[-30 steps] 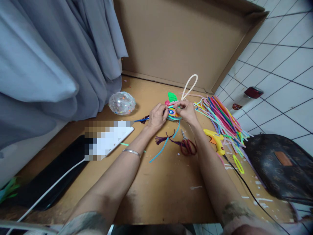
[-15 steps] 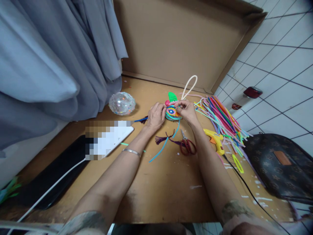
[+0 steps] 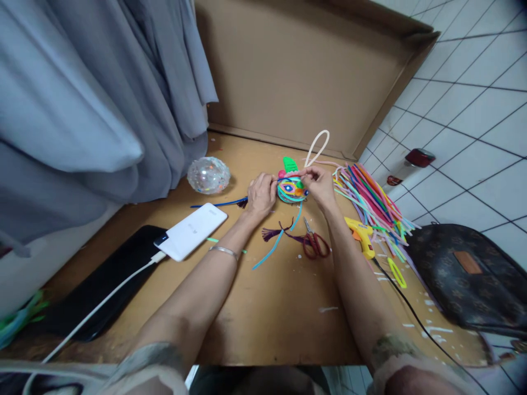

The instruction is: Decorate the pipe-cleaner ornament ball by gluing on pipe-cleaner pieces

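Note:
A round decorated ball (image 3: pixel 291 192) with coloured eye shapes stands on the table, a green leaf shape (image 3: pixel 290 164) and a cream loop (image 3: pixel 317 147) above it. My left hand (image 3: pixel 262 193) is at its left side, fingers closed on a blue strip (image 3: pixel 222 204) that runs out leftward past a dark tassel. At the ball's upper right, my right hand (image 3: pixel 318 184) pinches the strip's other end near the top. Below lie a light blue strip (image 3: pixel 269 255), a purple tassel (image 3: pixel 272 234) and red-handled scissors (image 3: pixel 316 244).
A clear ball (image 3: pixel 208 175) and white power bank (image 3: pixel 191 231) lie left, beside a black slab (image 3: pixel 111 285). Right are coloured pipe cleaners (image 3: pixel 370 195), a yellow glue gun (image 3: pixel 362 236) with its cord, and a dark bag (image 3: pixel 465 280). Cardboard (image 3: pixel 304 71) stands behind.
My right hand has shifted slightly right, away from the ball's face, showing more of its orange and green parts. The view has also moved a little.

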Motion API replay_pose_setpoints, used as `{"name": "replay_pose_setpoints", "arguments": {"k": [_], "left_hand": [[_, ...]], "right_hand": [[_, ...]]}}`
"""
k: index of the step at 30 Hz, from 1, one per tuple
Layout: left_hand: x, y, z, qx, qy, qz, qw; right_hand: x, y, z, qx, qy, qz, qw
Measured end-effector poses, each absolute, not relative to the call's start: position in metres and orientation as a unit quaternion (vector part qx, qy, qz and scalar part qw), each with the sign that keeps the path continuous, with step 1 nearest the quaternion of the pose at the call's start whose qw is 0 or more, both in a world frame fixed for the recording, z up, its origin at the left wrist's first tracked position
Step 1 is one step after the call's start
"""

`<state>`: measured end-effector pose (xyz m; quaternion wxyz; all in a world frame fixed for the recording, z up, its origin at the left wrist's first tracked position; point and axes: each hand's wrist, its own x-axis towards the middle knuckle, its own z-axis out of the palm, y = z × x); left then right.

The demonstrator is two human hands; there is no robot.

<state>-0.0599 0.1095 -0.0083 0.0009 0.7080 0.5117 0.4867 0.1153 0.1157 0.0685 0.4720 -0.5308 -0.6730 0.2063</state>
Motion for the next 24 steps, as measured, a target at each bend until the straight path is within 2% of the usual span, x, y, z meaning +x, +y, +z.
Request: {"name": "replay_pose_setpoints", "arguments": {"k": [3,7,14,20,24], "left_hand": [[-0.060,0.111,-0.008,0.700,0.519,0.491,0.015],[-0.060,0.109,-0.008,0.695,0.506,0.510,0.026],[-0.062,0.087,0.011,0.667,0.499,0.552,0.018],[-0.069,0.054,0.048,0.618,0.459,0.627,0.118],[-0.067,0.031,0.074,0.579,0.419,0.672,0.192]], "right_hand": [[0.115,0.097,0.079,-0.554,-0.700,0.121,0.434],[0.116,0.051,0.094,-0.612,-0.734,-0.011,0.295],[0.119,-0.032,0.075,-0.750,-0.661,0.019,-0.016],[0.121,-0.041,0.057,-0.735,-0.677,0.045,-0.012],[0.126,-0.040,0.051,-0.747,-0.660,0.040,0.072]]}}
